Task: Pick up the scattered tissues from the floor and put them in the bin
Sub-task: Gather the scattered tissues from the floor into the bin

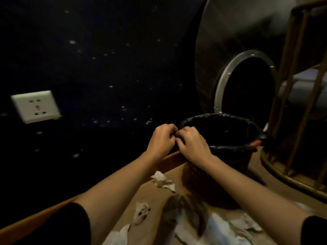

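A dark woven bin point(219, 167) lined with a black plastic bag point(230, 147) stands on the brown floor at centre right. My left hand point(161, 138) and my right hand point(192, 145) meet at the bin's near-left rim, fingers pinched on the edge of the black bag. Crumpled white tissues lie on the floor in front of the bin: one point(163, 181) close to its base, one point(141, 212) further left, another point(117, 236) at the bottom edge, and more point(247, 224) on the right. A dark tuft of hair point(184, 214) hangs over the lower middle.
A black speckled wall point(97, 76) with a white socket point(36, 106) rises on the left above a wooden skirting point(169, 159). Behind the bin stands a round metal-rimmed opening point(247, 85). A gold metal frame point(299, 121) stands to the right.
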